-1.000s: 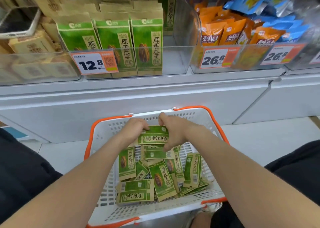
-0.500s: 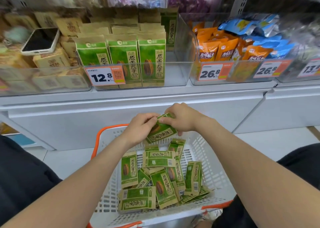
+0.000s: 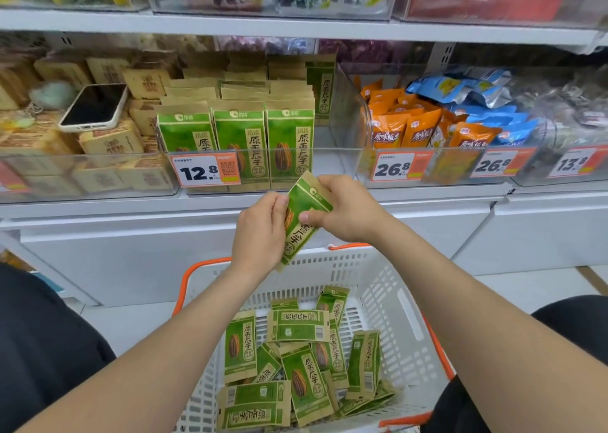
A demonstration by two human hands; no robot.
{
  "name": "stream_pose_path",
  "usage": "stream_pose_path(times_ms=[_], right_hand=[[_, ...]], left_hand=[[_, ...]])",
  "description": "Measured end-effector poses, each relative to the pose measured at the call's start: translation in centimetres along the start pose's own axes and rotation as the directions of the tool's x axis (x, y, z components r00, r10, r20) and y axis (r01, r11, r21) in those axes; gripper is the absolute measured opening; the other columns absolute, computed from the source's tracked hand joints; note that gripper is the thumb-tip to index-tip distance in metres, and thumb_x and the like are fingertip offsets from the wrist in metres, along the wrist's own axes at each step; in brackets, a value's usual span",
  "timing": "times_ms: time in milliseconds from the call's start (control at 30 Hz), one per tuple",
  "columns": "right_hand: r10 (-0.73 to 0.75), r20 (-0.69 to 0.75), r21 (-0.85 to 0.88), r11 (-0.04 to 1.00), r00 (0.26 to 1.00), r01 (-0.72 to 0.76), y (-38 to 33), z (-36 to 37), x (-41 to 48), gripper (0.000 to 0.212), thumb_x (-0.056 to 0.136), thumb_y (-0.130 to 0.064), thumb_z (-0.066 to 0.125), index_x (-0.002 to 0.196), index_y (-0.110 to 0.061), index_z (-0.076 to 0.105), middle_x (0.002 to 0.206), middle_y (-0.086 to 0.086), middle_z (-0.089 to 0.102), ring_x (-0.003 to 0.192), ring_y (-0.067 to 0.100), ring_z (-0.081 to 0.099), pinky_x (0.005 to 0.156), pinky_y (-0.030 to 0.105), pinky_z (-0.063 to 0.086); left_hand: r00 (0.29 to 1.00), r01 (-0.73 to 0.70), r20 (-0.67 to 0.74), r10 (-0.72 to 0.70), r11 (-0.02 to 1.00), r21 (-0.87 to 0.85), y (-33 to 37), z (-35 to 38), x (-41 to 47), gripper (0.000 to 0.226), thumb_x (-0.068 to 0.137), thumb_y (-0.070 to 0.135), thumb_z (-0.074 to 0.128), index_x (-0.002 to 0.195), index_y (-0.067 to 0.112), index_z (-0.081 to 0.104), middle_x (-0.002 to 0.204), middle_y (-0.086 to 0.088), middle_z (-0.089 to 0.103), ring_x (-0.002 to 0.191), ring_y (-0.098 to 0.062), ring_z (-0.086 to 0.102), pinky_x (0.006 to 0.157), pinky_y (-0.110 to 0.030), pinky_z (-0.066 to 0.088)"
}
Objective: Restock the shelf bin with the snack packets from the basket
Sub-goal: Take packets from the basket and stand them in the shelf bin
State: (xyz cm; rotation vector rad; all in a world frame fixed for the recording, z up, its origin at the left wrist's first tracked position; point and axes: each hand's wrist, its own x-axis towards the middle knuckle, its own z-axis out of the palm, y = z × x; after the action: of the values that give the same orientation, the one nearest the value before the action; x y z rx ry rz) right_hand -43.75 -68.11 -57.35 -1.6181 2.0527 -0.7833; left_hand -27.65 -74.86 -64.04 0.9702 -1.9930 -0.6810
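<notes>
A green and tan snack packet (image 3: 304, 215) is held tilted above the basket, just below the shelf bin. My left hand (image 3: 260, 232) grips its left edge and lower part; my right hand (image 3: 345, 207) pinches its upper right side with thumb on the front. Below, a white basket (image 3: 388, 304) with orange handles holds several more of the same green packets (image 3: 302, 363) lying loose. The clear shelf bin (image 3: 342, 116) with a 12.8 price tag holds upright rows of matching packets (image 3: 240, 136); its right side has bare room.
A phone (image 3: 93, 106) lies on tan boxes in the bin to the left. Orange packets (image 3: 408, 126) and blue packets (image 3: 477, 93) fill the bin to the right. A white cabinet front (image 3: 131, 255) runs under the shelf. Dark-clothed knees flank the basket.
Both hands have lifted one packet out of the basket, risen toward the shelf bin, and turned it from flat to nearly upright. The view has tilted upward.
</notes>
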Motion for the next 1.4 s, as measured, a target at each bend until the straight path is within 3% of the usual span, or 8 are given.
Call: stream_pose_path(times_ms=[167,333,567,667,800,1067,1233,1400], right_hand=[[-0.124,-0.168,-0.138,0.985,0.978,0.102,-3.4,-4.1,-0.6,0.026,0.086,-0.03,0.083,0.093,-0.034,0.058,0.085,-0.017,0.069,0.084,0.011,0.067,0.073,0.032,0.051],[-0.23,-0.509,-0.216,0.967,0.829,0.136,-6.4,-7.5,-1.1,0.031,0.089,-0.022,0.076,0.112,-0.026,0.056,0.099,-0.008,0.068,0.092,0.02,0.063,0.075,0.034,0.05],[-0.296,-0.588,-0.483,0.875,0.753,-0.033,-7.7,-10.0,0.0,0.043,0.089,-0.007,0.071,0.128,-0.023,0.058,0.106,0.002,0.056,0.089,0.026,0.057,0.07,0.04,0.045],[-0.281,-0.563,-0.531,0.844,0.777,-0.079,-6.4,-9.5,2.2,0.048,0.086,-0.005,0.073,0.128,-0.022,0.058,0.108,0.008,0.06,0.096,0.036,0.062,0.076,0.045,0.05],[-0.269,-0.501,-0.65,0.745,0.823,-0.152,-4.4,-8.5,5.8,0.047,0.086,-0.01,0.075,0.127,-0.02,0.055,0.112,0.009,0.065,0.105,0.038,0.061,0.077,0.043,0.035],[-0.179,-0.389,-0.815,0.523,0.904,-0.248,-3.4,-7.9,13.4,0.045,0.083,-0.009,0.074,0.126,-0.017,0.062,0.122,0.014,0.071,0.132,0.041,0.048,0.108,0.052,0.033],[-0.169,-0.422,-0.832,0.461,0.891,-0.307,-2.9,-8.2,18.1,0.047,0.082,-0.008,0.073,0.128,-0.015,0.066,0.13,0.016,0.064,0.131,0.041,0.051,0.116,0.052,0.027],[-0.149,-0.417,-0.856,0.398,0.897,-0.332,-2.8,-7.9,22.7,0.053,0.101,-0.007,0.05,0.153,-0.013,0.041,0.16,0.019,0.036,0.15,0.042,0.029,0.122,0.056,0.02]], left_hand=[[0.958,-0.231,-0.114,0.262,0.944,0.234,3.1,-1.7,2.5,0.028,0.113,0.028,0.038,0.112,0.015,0.064,0.098,-0.001,0.064,0.088,-0.025,0.057,0.07,-0.042,0.045],[0.851,-0.382,-0.171,0.497,0.808,0.449,6.3,-3.8,6.6,0.03,0.096,0.014,0.054,0.125,0.008,0.062,0.119,-0.01,0.06,0.104,-0.03,0.051,0.084,-0.041,0.038],[0.89,-0.414,0.166,0.424,0.603,0.682,7.0,-4.5,11.3,0.072,0.091,0.042,0.053,0.153,0.007,0.041,0.158,-0.014,0.043,0.147,-0.036,0.038,0.119,-0.053,0.028],[0.905,-0.402,0.227,0.36,0.546,0.736,6.5,-4.1,12.4,0.067,0.096,0.054,0.043,0.147,0.011,0.043,0.152,-0.013,0.049,0.143,-0.034,0.043,0.121,-0.059,0.026],[0.885,-0.446,0.29,0.364,0.484,0.753,6.1,-4.7,13.5,0.053,0.098,0.056,0.041,0.133,0.016,0.046,0.125,-0.008,0.063,0.119,-0.033,0.056,0.112,-0.056,0.036],[0.87,-0.467,0.279,0.407,0.493,0.734,4.9,-5.4,15.0,0.064,0.091,0.069,0.042,0.124,0.015,0.05,0.127,-0.01,0.063,0.122,-0.034,0.055,0.117,-0.055,0.033],[0.877,-0.458,0.261,0.405,0.537,0.708,4.6,-5.0,15.8,0.066,0.089,0.074,0.039,0.122,0.017,0.049,0.117,-0.006,0.067,0.111,-0.031,0.06,0.102,-0.05,0.041],[0.881,-0.447,0.257,0.396,0.523,0.726,4.2,-4.3,16.2,0.078,0.085,0.077,0.037,0.127,0.013,0.054,0.125,-0.008,0.064,0.114,-0.032,0.057,0.096,-0.05,0.041]])
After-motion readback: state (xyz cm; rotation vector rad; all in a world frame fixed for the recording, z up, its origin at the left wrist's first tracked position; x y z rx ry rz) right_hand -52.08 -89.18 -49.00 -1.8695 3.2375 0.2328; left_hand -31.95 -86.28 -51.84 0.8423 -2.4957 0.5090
